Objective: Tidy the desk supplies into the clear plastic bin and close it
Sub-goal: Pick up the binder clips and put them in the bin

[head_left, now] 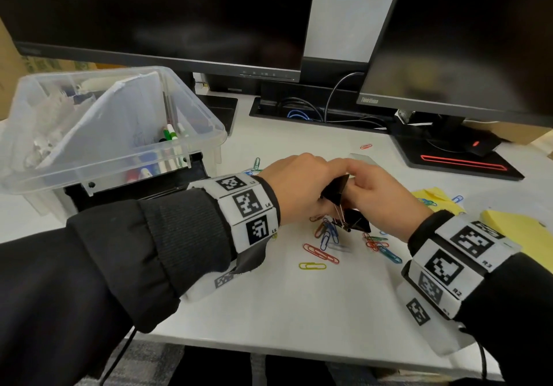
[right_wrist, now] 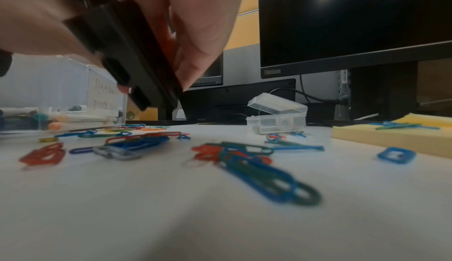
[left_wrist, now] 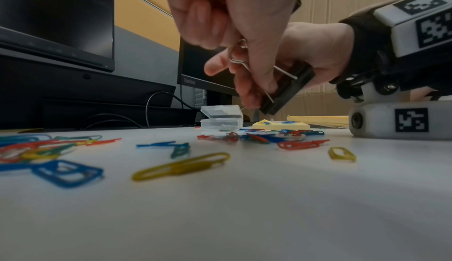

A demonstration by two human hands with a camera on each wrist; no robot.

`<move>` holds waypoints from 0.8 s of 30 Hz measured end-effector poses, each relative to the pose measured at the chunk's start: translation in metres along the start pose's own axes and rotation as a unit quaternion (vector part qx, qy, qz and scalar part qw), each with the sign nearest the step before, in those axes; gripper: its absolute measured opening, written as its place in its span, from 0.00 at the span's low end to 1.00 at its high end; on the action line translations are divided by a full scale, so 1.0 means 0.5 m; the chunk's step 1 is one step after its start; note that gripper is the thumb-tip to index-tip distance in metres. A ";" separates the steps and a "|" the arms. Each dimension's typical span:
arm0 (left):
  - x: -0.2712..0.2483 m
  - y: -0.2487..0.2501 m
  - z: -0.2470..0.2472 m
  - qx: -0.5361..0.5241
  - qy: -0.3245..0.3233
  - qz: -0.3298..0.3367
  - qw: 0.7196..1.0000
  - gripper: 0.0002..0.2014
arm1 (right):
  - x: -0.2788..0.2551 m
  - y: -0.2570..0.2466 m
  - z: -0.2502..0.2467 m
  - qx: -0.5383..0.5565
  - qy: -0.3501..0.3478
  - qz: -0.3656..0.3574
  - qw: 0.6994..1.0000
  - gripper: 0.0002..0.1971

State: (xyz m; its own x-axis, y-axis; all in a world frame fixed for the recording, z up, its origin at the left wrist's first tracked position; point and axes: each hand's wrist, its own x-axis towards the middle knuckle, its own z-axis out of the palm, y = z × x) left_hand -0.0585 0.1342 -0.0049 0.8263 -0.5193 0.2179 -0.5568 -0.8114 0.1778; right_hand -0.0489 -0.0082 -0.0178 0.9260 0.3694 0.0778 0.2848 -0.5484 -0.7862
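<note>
Above the desk's middle, my left hand (head_left: 302, 188) and right hand (head_left: 377, 197) meet over two black binder clips. The upper clip (head_left: 336, 188) sits between both hands. The lower clip (head_left: 357, 224) hangs from it by thin wire handles (head_left: 339, 210). In the left wrist view my left hand (left_wrist: 220, 19) pinches a wire handle (left_wrist: 238, 58). Behind it, my right hand (left_wrist: 318, 48) grips a black clip body (left_wrist: 286, 91). The right wrist view shows that clip (right_wrist: 132, 62) held in curled fingers. The clear plastic bin (head_left: 191, 149) stands open at the left, with markers and paper inside.
Several coloured paper clips (head_left: 321, 254) lie scattered under and around my hands. Yellow sticky notes (head_left: 508, 230) lie at the right, and a small open clear box (right_wrist: 276, 118) sits behind the clips. Two dark monitors (head_left: 167, 11) and cables line the back. A mouse (head_left: 478, 146) rests on the right monitor's base.
</note>
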 end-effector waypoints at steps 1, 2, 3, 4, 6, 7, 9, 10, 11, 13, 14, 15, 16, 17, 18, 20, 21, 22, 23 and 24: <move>-0.001 0.000 0.000 0.003 -0.002 0.004 1.000 0.25 | -0.001 0.001 0.001 -0.015 -0.015 0.003 1.000 0.13; -0.001 0.000 0.001 0.005 -0.005 0.005 1.000 0.25 | -0.001 0.003 0.001 -0.030 -0.032 0.008 0.999 0.14; -0.001 -0.001 0.001 0.007 -0.010 0.005 1.000 0.25 | -0.003 0.001 0.000 -0.032 -0.051 0.016 0.998 0.15; -0.001 -0.002 0.001 0.008 -0.013 0.003 1.000 0.23 | -0.004 -0.001 0.000 -0.023 -0.067 0.024 0.997 0.14; -0.002 -0.002 0.001 0.007 -0.015 -0.001 1.000 0.19 | -0.009 -0.005 -0.001 -0.012 -0.072 0.032 0.997 0.11; -0.003 -0.002 -0.001 0.005 -0.013 -0.004 1.000 0.16 | -0.010 -0.006 -0.001 -0.022 -0.062 0.028 0.997 0.12; -0.004 0.000 -0.003 -0.004 -0.002 -0.013 1.000 0.13 | -0.010 -0.005 -0.004 -0.053 -0.040 0.012 0.998 0.15; -0.005 0.002 -0.004 -0.012 0.005 -0.019 1.000 0.13 | -0.009 -0.005 -0.005 -0.058 -0.026 0.005 0.998 0.16; -0.006 0.005 -0.006 -0.023 0.012 -0.023 0.999 0.14 | -0.008 -0.006 -0.005 -0.053 -0.012 0.003 0.999 0.16; -0.008 0.010 -0.010 -0.050 0.024 -0.026 0.998 0.15 | -0.007 -0.009 -0.004 -0.024 -0.002 0.005 1.000 0.16; -0.009 0.012 -0.012 -0.066 0.031 -0.028 0.997 0.16 | -0.006 -0.009 -0.003 0.001 -0.002 0.002 1.000 0.15; -0.011 0.015 -0.015 -0.083 0.040 -0.032 0.995 0.17 | -0.006 -0.010 -0.003 0.035 -0.006 -0.003 0.999 0.14; -0.012 0.017 -0.017 -0.101 0.050 -0.038 0.993 0.17 | -0.006 -0.011 -0.003 0.073 -0.018 -0.008 0.997 0.13; -0.014 0.018 -0.019 -0.117 0.064 -0.045 0.990 0.17 | -0.006 -0.011 -0.004 0.114 -0.030 -0.012 0.993 0.15; -0.014 0.018 -0.019 -0.128 0.077 -0.054 0.987 0.16 | -0.006 -0.011 -0.007 0.154 -0.042 -0.017 0.987 0.17; -0.013 0.014 -0.019 -0.137 0.096 -0.078 0.983 0.14 | -0.010 -0.014 -0.010 0.185 -0.068 -0.032 0.980 0.13; -0.012 0.012 -0.018 -0.137 0.101 -0.093 0.981 0.14 | -0.011 -0.015 -0.011 0.164 -0.075 -0.042 0.983 0.12; -0.010 0.011 -0.018 -0.138 0.105 -0.111 0.979 0.14 | -0.014 -0.016 -0.011 0.129 -0.075 -0.051 0.988 0.12; -0.009 0.008 -0.018 -0.141 0.110 -0.128 0.975 0.14 | -0.016 -0.017 -0.010 0.091 -0.065 -0.053 0.992 0.12; -0.007 0.007 -0.018 -0.143 0.115 -0.145 0.972 0.14 | -0.017 -0.017 -0.008 0.066 -0.043 -0.048 0.996 0.09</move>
State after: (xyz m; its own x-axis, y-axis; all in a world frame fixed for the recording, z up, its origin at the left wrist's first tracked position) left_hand -0.0640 0.1358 0.0035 0.9295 -0.1806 0.3216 -0.3319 -0.7898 0.5159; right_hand -0.0583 -0.0096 -0.0092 0.8700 0.4809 0.1089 0.3309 -0.4056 -0.8520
